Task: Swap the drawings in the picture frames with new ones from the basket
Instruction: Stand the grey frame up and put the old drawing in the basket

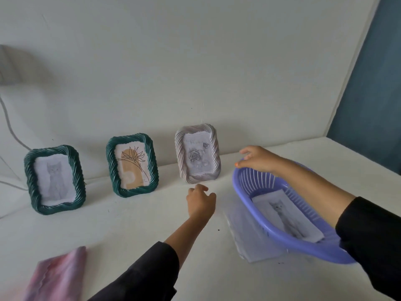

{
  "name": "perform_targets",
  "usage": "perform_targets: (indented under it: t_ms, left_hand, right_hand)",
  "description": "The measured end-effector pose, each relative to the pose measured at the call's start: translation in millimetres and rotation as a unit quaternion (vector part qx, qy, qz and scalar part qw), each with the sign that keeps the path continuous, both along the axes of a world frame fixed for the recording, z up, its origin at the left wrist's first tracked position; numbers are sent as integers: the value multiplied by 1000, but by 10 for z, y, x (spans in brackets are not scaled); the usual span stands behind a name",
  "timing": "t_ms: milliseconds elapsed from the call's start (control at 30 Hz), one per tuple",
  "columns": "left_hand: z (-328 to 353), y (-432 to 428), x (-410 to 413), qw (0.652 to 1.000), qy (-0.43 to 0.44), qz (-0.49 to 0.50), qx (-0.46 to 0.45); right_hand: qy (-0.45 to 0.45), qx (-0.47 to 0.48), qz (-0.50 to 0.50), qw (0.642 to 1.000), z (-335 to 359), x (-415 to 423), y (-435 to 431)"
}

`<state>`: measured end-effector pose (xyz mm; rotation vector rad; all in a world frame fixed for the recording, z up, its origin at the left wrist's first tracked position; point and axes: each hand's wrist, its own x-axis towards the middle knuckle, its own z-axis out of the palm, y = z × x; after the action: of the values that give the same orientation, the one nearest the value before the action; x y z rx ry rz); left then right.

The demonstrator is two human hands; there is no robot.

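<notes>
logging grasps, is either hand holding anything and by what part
The right hand holds the purple basket by its far rim, fingers over the edge. The left hand holds nothing.

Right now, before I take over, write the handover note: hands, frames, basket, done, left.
Left hand: open, empty, near the foot of the grey frame.
Right hand: grips the far rim of the purple basket.
One cat drawing lies in the basket.
Left green frame and middle green frame stand by the wall, all three filled.
Done: cannot tell.
Left: the cat drawing has yet to go into a frame.
</notes>
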<state>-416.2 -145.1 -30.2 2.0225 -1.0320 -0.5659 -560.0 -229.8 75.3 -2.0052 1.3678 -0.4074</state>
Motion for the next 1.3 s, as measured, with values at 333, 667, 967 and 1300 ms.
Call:
perform_targets:
  t_ms: [333,667,967,1300]
  left_hand:
    - [-84,436,-636,980,-139,-42,137]
    - [-41,375,-895,980,-93,-16,174]
    - [52,265,-847,970,210,28,119]
    - [302,406,-512,969,224,46,92]
  right_hand:
    - [57,78,106,990,-305,-660,780]
    - [20,0,141,990,-348,-899,1142]
    - [-28,19,149,988,-365,-899,1156]
    - [-27,30,153,987,-415,-918,1129]
